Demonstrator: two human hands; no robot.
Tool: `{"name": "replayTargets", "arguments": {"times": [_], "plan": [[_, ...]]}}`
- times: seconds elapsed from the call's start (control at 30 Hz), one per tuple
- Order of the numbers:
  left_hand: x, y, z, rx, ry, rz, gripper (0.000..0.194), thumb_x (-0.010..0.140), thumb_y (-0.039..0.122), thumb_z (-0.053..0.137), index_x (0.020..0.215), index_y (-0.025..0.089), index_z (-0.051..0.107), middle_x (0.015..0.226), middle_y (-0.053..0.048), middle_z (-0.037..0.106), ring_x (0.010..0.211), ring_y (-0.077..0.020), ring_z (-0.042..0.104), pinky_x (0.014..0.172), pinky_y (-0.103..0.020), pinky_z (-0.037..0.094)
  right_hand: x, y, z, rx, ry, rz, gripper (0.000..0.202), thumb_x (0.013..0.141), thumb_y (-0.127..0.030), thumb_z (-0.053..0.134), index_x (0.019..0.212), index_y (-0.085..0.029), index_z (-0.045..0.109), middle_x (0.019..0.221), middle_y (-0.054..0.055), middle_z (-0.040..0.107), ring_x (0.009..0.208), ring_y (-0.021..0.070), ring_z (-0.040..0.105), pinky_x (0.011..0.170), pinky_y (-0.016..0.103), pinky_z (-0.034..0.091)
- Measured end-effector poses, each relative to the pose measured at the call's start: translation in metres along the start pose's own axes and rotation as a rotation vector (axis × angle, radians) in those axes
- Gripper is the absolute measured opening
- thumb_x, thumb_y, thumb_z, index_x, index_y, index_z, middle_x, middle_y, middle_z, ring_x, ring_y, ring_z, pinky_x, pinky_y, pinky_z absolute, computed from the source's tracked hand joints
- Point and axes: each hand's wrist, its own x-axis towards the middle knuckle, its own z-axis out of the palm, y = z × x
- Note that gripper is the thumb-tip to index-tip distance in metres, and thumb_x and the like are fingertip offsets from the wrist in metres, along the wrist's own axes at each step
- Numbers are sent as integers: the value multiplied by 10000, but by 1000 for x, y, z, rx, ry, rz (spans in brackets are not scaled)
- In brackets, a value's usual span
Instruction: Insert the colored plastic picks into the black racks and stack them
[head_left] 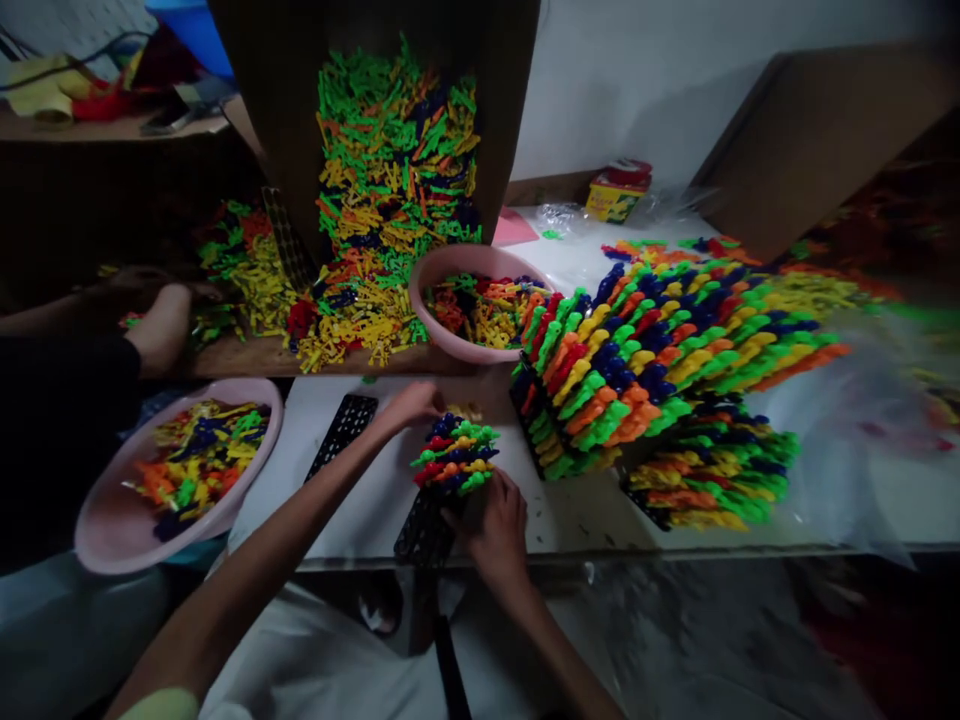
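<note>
A black perforated tray (424, 530) lies on the white table in front of me. Its far part bears rows of small plastic figures (456, 455) in red, yellow, green, orange and blue. At the far left corner of these rows is my left hand (420, 402), its fingers closed; whatever is between the fingertips is hidden. My right hand (496, 525) grips the near right side of the tray, thumb over the bare holes and fingers beside the figures. Another black perforated tray (341, 435), bare of figures, lies under and beside my left forearm.
Filled trays of figures (622, 365) stand at right. A pink basin (487, 350) of loose pieces sits behind my hands, another pink basin (105, 530) at left. Loose figures spill from a large box (510, 120). A co-worker's arm (165, 325) reaches in from the left.
</note>
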Motion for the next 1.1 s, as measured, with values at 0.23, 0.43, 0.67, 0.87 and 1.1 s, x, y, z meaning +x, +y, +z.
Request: {"name": "replayTargets", "arguments": {"times": [0.23,0.43,0.67,0.87,1.1], "plan": [[-111,-29,-75,-526,44,-257,367,692,413,795,955,178,693,899,-61,727,773,-232,719,671,-370,587,6,-14,2,-22,-114,68,705,893,-593,533,1432,-164,382,1333,172,552,1287,335,420,1029,524,403],[-215,-32,-24,-401,224,-219,309,711,417,792,894,189,692,927,-44,721,856,-200,688,745,-316,539,9,-7,-10,222,-146,79,550,917,-383,517,1423,-188,425,1313,138,575,1253,286,466,1046,499,408],[-211,-25,35,252,291,109,95,864,270,654,808,193,643,796,-37,683,804,-205,620,733,-319,413,-1,-11,-44,475,-80,101,251,944,-262,507,1175,-212,592,1138,76,646,1115,217,548,999,425,446],[-202,-31,46,367,257,143,134,851,109,584,916,189,670,905,-52,737,888,-219,653,768,-332,381,-3,-17,-47,605,61,60,319,926,-232,575,1243,-234,537,1160,67,593,1044,188,570,940,381,488],[-201,-18,44,387,204,58,129,875,174,586,927,198,702,954,-56,757,958,-232,649,779,-355,332,13,-24,-47,595,102,-24,321,925,-232,614,1242,-252,566,1100,60,583,1022,188,582,910,389,519]]}}
